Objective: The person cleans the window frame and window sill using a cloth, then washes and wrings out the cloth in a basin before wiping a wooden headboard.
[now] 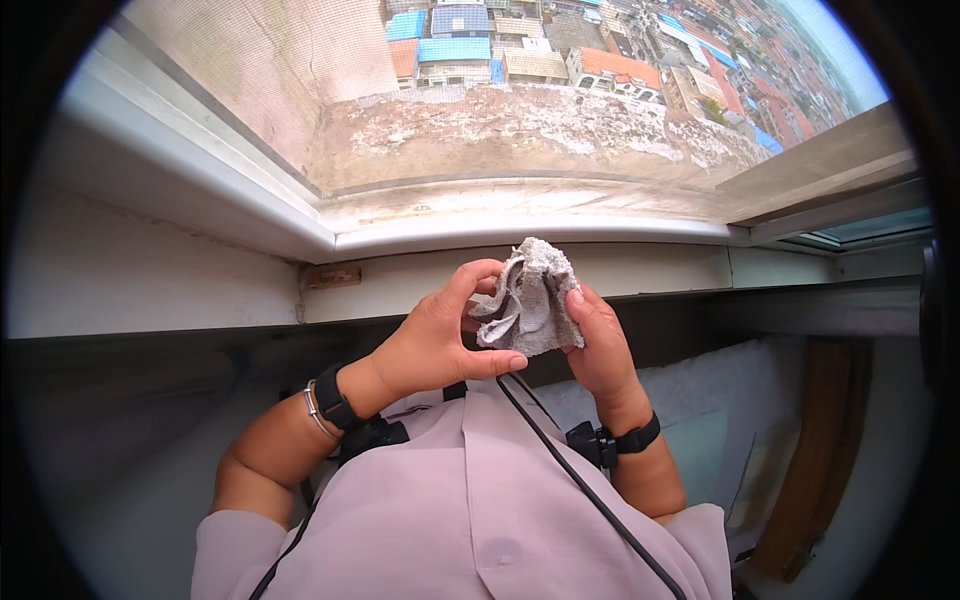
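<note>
A crumpled grey cloth [535,295] is held up in front of my chest, just below a window sill. My left hand [440,335] pinches its left and lower edge between thumb and fingers. My right hand [598,345] grips its right side, thumb on the front. Both wrists wear dark bands, and the left also has a thin bracelet. A black cable [570,470] runs down my pale lilac shirt.
A white window frame and sill [520,232] runs across in front of me, with a weathered concrete ledge [520,130] and rooftops far below beyond it. A white wall sits to the left. A brown wooden piece [815,460] and a white padded surface lie at lower right.
</note>
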The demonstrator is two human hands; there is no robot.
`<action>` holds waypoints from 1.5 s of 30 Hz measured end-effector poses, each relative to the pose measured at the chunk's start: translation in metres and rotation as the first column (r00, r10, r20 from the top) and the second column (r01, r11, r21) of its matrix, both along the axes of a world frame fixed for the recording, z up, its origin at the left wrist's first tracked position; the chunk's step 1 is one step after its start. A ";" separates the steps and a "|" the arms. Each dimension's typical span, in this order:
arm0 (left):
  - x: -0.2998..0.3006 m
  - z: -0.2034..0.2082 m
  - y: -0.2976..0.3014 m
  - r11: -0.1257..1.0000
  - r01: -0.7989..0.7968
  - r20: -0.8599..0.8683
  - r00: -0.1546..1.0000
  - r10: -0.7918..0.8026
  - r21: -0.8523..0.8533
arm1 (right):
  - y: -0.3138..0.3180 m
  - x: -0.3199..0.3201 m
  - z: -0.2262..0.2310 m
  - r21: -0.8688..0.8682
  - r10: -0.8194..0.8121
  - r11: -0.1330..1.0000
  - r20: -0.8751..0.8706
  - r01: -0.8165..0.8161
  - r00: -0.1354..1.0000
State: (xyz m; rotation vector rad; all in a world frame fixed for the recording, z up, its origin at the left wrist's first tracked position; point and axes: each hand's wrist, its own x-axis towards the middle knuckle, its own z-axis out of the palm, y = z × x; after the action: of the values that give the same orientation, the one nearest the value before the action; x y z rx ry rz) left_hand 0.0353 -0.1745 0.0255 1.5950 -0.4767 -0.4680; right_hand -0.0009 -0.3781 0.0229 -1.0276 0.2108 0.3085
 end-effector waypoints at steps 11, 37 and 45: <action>0.026 -0.001 -0.076 0.959 0.157 -0.458 0.853 -0.252 -0.236 | -0.106 -0.064 -0.054 -0.475 -0.461 0.783 -0.009 0.402 0.888; 0.030 -0.010 -0.057 0.884 0.354 -0.301 0.845 -0.442 -0.305 | -0.060 -0.067 -0.040 -0.289 -0.296 0.913 0.021 0.289 0.955; 0.026 -0.035 -0.054 0.905 0.393 -0.501 0.758 -0.418 -0.160 | -0.056 -0.067 0.010 -0.348 -0.446 0.741 0.384 0.574 0.808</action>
State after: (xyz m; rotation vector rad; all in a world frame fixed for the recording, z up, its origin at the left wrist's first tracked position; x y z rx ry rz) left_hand 0.0617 -0.2282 -0.0094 1.2369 -0.4031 -1.1872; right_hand -0.0675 -0.4343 0.0332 -1.4095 0.3136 -0.4226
